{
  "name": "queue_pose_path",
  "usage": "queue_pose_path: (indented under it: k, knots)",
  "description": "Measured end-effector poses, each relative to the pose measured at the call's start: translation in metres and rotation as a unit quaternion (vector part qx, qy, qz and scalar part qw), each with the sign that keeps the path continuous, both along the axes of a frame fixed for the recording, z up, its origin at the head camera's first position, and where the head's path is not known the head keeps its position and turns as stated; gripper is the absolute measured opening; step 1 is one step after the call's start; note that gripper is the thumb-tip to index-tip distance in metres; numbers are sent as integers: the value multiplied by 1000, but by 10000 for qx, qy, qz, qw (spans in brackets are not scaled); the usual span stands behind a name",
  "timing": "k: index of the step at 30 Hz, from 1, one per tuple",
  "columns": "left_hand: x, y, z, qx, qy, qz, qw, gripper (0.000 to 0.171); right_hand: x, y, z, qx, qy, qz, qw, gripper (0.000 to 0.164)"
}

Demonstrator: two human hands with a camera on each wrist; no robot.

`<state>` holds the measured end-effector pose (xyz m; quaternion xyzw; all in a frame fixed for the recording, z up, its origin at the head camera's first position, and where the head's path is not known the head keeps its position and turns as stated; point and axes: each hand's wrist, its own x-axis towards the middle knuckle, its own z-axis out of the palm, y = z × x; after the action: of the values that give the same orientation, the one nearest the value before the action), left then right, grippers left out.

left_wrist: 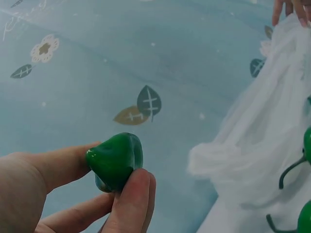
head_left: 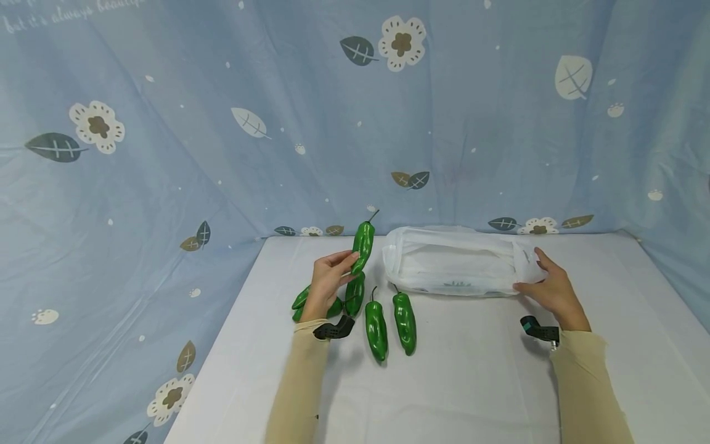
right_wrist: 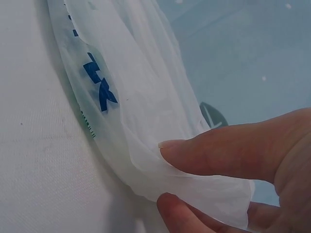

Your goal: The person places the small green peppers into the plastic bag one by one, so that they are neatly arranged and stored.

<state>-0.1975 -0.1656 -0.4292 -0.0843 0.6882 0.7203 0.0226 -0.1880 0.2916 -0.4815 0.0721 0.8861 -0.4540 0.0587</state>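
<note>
Left of the white plastic bag (head_left: 458, 274), I've got the left hand (head_left: 328, 280) on my feed, pinching one green pepper (head_left: 363, 243) between thumb and fingers. It's lifted, near the bag's left end, stem up and leaning toward the bag. Left wrist view has the blunt tip facing me, grasp clear.

At the bag's right end, the right hand (head_left: 554, 293) grips the film, thumb and fingers either side of a fold. Right wrist view backs that up; I can also read off dark blue print (right_wrist: 99, 82) on the bag's side, lettering too partial to make out. Bag lies lengthwise at the back of the desk (head_left: 471, 382), walls loose and crumpled.

Loose peppers, all left or front-left of the bag: closest one (head_left: 405, 324) sits just in front of its left end, stem pointing at the edge. Second pepper (head_left: 376, 333) lies right next to that, a bit farther left of the bag. Third (head_left: 355, 296) is left of the bag, below the held one. More green peppers (head_left: 301, 297) farther left of the bag, partly behind the left wrist; I can't count them.

Behind the bag hangs a blue curtain (head_left: 310, 154) with flowers and leaves.
</note>
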Motion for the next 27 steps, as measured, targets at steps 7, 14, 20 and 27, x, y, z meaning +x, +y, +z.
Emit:
queue_pose_path:
  k: [7,14,20,27]
  knots:
    - [0,13,2,-100,68,-152,9998,41,0,-1,0,26,28,-19,10000,112]
    - [2,28,4,-24,150,-268,9995,43,1,-3,-1,28,-12,-49,10000,112]
    - [2,39,3,77,139,-384,9991,43,1,-2,1,1,-53,-31,10000,112]
    - [2,55,4,258,107,-435,9987,41,1,-3,1,36,-9,-3,10000,112]
